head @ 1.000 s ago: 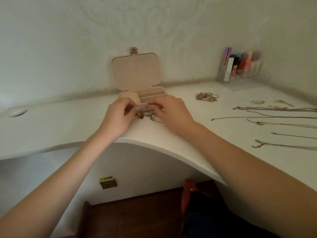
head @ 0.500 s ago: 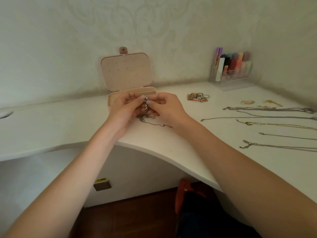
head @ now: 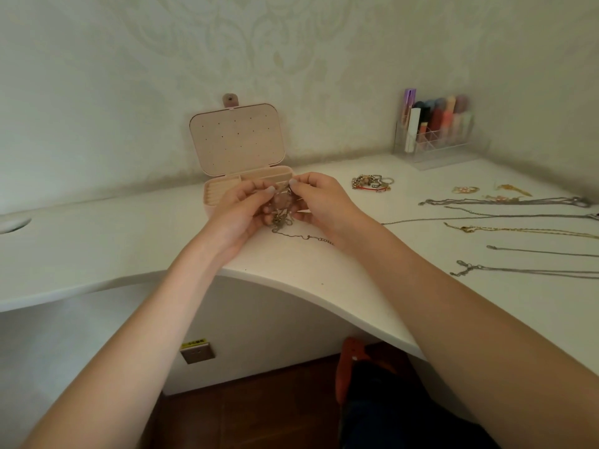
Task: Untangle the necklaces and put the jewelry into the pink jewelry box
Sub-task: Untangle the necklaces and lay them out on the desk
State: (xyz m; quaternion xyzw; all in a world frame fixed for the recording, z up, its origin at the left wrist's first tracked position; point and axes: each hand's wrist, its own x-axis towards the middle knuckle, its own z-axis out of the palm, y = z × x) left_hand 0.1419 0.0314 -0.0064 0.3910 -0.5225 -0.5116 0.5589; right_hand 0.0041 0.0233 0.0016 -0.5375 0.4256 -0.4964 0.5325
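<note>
At the counter's curved front edge, my left hand (head: 241,210) and right hand (head: 319,202) meet over a knot of tangled chains (head: 281,212), each pinching a strand with thumb and forefinger while the other fingers curl loosely beneath. One loose tail of chain (head: 304,237) trails from the knot onto the counter (head: 97,251) toward my right wrist. Just behind my hands the pink jewelry box (head: 236,150) stands open, lid upright near the back wall. To work this well, I judge, I should keep the pinches light, ease the strands apart rather than tug, and follow the free tail back through the knot. Toward the counter's right edge, straightened necklaces (head: 505,218) lie in rows, a bracelet pile (head: 371,183) behind them, none yet boxed.
</note>
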